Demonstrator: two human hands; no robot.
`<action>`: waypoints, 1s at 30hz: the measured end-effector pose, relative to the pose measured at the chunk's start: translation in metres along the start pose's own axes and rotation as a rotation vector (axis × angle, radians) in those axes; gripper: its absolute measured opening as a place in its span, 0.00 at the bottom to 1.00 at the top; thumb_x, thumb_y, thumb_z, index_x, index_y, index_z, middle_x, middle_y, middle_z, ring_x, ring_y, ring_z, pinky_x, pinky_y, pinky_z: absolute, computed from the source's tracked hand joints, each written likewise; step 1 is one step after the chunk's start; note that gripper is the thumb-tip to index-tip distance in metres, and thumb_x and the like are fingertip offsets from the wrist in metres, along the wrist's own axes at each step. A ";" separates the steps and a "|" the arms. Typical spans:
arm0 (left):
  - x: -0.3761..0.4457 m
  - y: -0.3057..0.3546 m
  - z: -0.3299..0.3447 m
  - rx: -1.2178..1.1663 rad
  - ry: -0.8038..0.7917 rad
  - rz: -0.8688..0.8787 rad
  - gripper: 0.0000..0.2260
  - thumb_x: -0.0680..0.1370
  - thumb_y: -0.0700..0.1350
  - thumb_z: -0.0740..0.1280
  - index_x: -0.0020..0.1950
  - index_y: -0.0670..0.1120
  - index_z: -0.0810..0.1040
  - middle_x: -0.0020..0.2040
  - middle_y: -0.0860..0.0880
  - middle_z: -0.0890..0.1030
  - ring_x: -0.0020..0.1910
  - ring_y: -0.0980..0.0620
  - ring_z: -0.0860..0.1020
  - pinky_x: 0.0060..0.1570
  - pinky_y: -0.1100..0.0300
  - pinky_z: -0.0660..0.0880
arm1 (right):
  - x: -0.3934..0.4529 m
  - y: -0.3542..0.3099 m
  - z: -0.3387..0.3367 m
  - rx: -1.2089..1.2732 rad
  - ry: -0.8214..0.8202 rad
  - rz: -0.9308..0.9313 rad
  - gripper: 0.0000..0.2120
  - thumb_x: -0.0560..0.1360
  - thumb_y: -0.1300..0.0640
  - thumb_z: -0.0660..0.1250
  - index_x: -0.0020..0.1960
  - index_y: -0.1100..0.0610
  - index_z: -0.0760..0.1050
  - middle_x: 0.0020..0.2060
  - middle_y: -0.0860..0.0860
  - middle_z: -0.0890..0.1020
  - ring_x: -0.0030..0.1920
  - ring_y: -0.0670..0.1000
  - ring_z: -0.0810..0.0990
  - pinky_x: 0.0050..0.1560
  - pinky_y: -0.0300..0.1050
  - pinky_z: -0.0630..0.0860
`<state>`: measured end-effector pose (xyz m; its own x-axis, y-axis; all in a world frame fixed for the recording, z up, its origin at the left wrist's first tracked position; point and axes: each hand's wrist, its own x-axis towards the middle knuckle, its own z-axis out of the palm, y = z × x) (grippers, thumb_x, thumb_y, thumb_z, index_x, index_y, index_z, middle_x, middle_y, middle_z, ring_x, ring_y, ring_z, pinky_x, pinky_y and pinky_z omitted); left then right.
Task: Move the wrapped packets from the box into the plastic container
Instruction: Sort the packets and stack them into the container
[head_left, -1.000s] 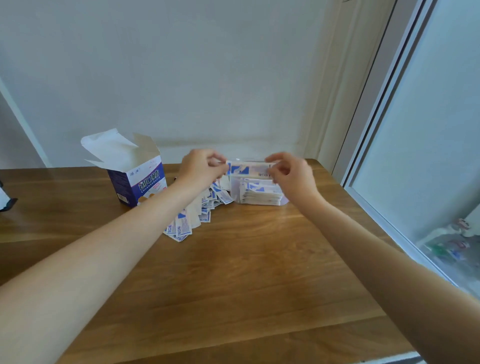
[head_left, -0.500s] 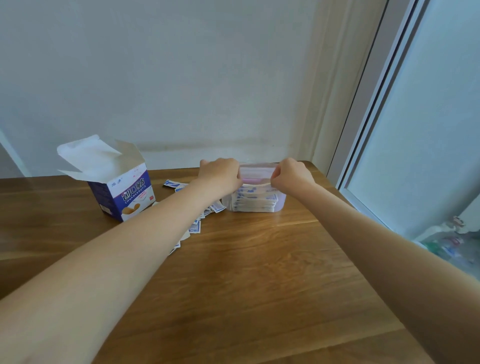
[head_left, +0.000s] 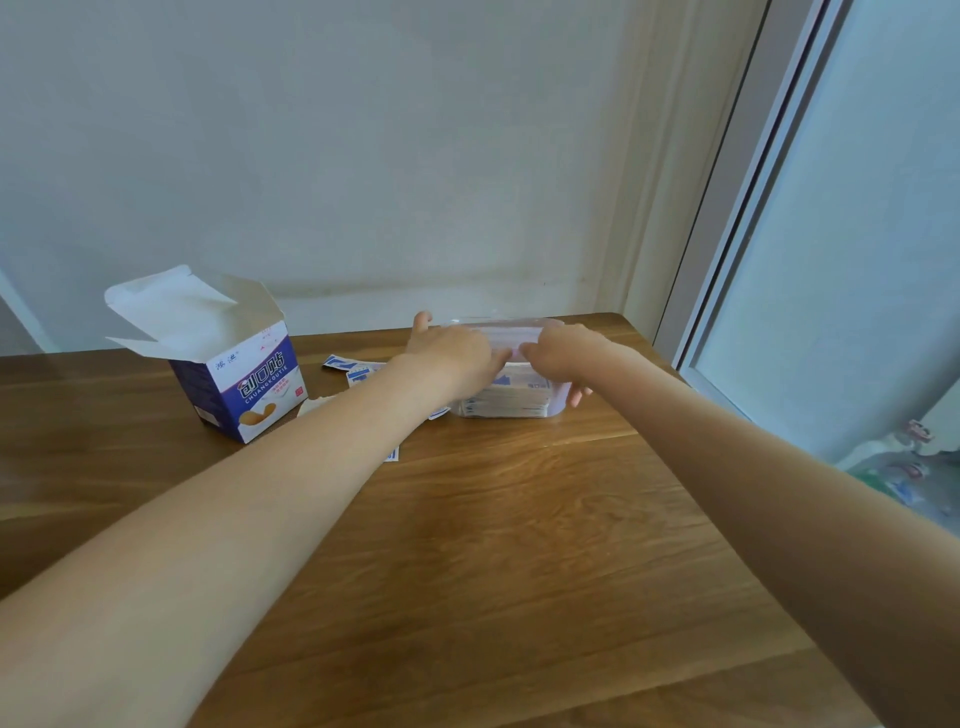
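Note:
The clear plastic container (head_left: 519, 408) stands near the table's far edge with a stack of blue-and-white wrapped packets (head_left: 511, 397) inside. My left hand (head_left: 452, 353) lies over its left end and presses down on top, one finger pointing straight toward the wall. My right hand (head_left: 566, 353) covers the right end, its fingertips curled down round the container's right side. The two hands meet above the middle. The open purple-and-white box (head_left: 244, 387) stands to the left, flaps up. A few loose packets (head_left: 353, 370) lie between box and container, partly hidden by my left forearm.
The wooden table (head_left: 493, 545) ends at its right edge just past the container, beside a window frame (head_left: 727, 249). A white wall runs close behind box and container. Bottles and clutter (head_left: 904, 467) sit lower down beyond the glass at the right.
A second ago both hands held a stack of packets above the container. They lowered it in, and the hands now rest on the container's top; the view has shifted closer.

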<state>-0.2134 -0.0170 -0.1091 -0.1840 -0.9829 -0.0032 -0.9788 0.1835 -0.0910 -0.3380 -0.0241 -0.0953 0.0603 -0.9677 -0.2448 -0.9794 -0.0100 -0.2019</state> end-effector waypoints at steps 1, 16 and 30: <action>0.001 0.001 0.001 -0.022 -0.025 -0.004 0.25 0.81 0.55 0.41 0.48 0.46 0.75 0.39 0.49 0.74 0.47 0.50 0.71 0.68 0.47 0.52 | -0.002 -0.002 0.001 -0.009 -0.039 -0.012 0.20 0.82 0.56 0.47 0.71 0.59 0.61 0.51 0.60 0.81 0.35 0.55 0.80 0.42 0.48 0.78; 0.000 0.006 -0.001 -0.058 0.034 -0.018 0.27 0.82 0.56 0.41 0.70 0.39 0.62 0.53 0.42 0.82 0.63 0.46 0.74 0.73 0.43 0.37 | 0.011 0.010 0.004 0.056 -0.095 -0.079 0.22 0.81 0.56 0.50 0.74 0.56 0.55 0.67 0.62 0.66 0.29 0.53 0.81 0.18 0.37 0.71; -0.042 -0.049 0.003 -0.210 0.344 -0.016 0.13 0.81 0.46 0.52 0.57 0.45 0.73 0.46 0.46 0.83 0.51 0.46 0.78 0.68 0.55 0.53 | -0.056 -0.042 0.010 0.026 0.509 -0.413 0.12 0.78 0.57 0.55 0.53 0.58 0.75 0.46 0.58 0.80 0.48 0.62 0.79 0.39 0.46 0.68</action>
<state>-0.1579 0.0150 -0.1071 -0.1529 -0.9304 0.3330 -0.9725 0.2016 0.1169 -0.2987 0.0331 -0.0829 0.3258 -0.8838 0.3359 -0.8896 -0.4068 -0.2074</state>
